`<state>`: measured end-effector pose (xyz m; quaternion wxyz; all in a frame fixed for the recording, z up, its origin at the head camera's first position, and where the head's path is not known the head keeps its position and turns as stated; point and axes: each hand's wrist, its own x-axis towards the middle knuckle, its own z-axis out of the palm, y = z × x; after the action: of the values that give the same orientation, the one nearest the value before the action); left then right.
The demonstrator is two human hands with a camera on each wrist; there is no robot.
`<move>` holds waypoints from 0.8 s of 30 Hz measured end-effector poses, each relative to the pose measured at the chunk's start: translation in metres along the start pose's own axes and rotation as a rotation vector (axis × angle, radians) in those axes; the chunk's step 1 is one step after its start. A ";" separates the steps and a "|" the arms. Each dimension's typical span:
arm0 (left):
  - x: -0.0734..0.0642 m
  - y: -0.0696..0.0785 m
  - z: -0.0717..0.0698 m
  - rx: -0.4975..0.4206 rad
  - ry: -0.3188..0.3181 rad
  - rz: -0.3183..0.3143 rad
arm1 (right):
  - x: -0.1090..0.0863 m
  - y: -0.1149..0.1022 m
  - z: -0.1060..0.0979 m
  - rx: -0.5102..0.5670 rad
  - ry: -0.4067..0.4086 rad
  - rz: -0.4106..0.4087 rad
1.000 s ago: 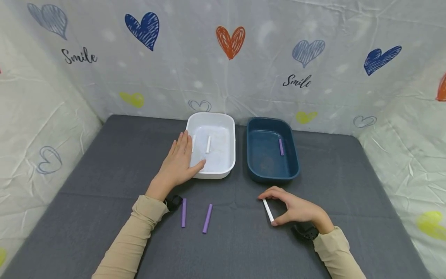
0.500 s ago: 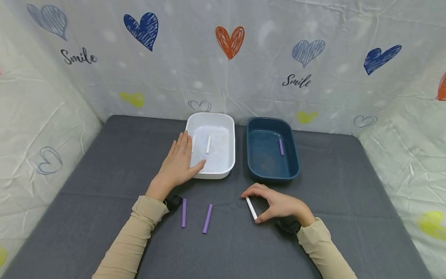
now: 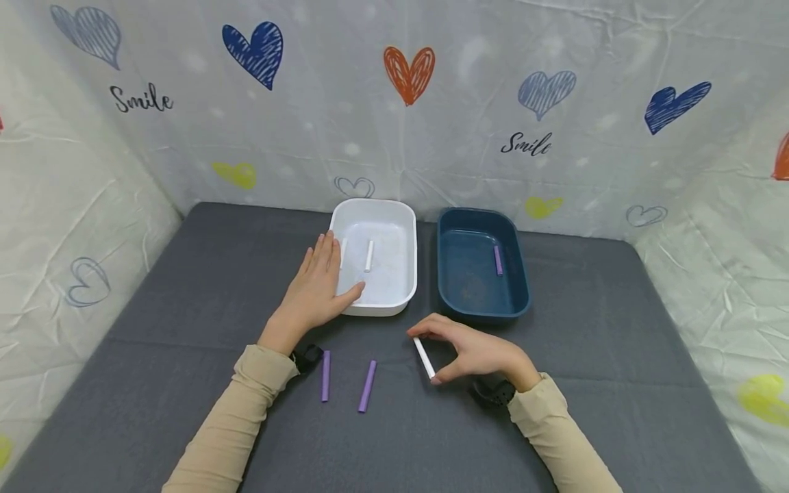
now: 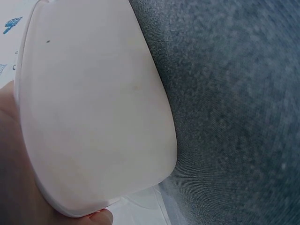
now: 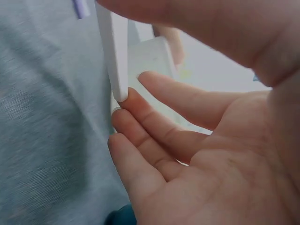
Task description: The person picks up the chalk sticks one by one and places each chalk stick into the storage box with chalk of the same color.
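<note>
My right hand (image 3: 477, 350) pinches a white chalk stick (image 3: 424, 357) end to end between thumb and fingertips, over the grey cloth in front of the two tubs. In the right wrist view the chalk (image 5: 114, 56) stands between the thumb above and a fingertip below. My left hand (image 3: 313, 284) lies with straight fingers along the left rim of the white tub (image 3: 404, 301), thumb over its near corner. Inside that tub lies a white chalk stick (image 3: 368, 256); another white stick (image 3: 343, 253) is partly hidden by the fingers. The left wrist view shows the tub's outer wall (image 4: 98, 103).
A dark blue tub (image 3: 474, 311) stands right of the white one, holding a purple chalk stick (image 3: 498, 261). Two more purple chalk sticks, a left one (image 3: 325, 376) and a right one (image 3: 366, 387), lie on the cloth near my left wrist. A printed curtain (image 3: 462, 178) hangs behind.
My right hand has moved left and slightly away from me, carrying the white chalk from in front of the blue tub toward the white tub. The left hand stays on the rim.
</note>
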<state>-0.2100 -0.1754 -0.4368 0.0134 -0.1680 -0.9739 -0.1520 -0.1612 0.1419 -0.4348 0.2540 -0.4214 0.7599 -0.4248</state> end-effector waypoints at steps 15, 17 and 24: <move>0.001 0.000 0.001 0.002 0.014 0.000 | 0.014 -0.029 -0.015 -0.032 0.071 -0.059; 0.000 0.000 0.000 0.001 0.014 0.002 | 0.017 -0.029 -0.016 -0.023 0.093 -0.057; 0.000 0.001 0.002 -0.004 0.006 -0.002 | 0.027 -0.029 -0.017 0.079 0.201 0.007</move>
<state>-0.2101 -0.1742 -0.4380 0.0160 -0.1666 -0.9737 -0.1545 -0.1750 0.1179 -0.4023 0.1943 -0.3636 0.7657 -0.4937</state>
